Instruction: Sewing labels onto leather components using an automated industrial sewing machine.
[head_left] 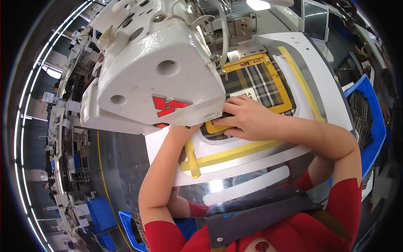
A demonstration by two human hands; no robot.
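Observation:
My right hand (245, 119) rests over the lower left part of a yellow rectangular frame (278, 84) holding dark plaid fabric (264, 86), its fingers spread and lying across the fabric and frame. A small white label (237, 94) lies on the plaid beside those fingers. My left hand (182, 132) reaches under the white head of a sewing machine (138, 88) at the frame's left side, its fingers hidden. The frame sits inside a cut-out of a white board (331, 105) edged with yellow tape (304, 80).
A blue bin (373, 143) with dark items stands at the right, beside a screen (315, 23). Another blue bin (126, 222) is at the lower left. Farther left are rows of workstations (71, 155), more blue crates (100, 214) and a yellow floor line (105, 172).

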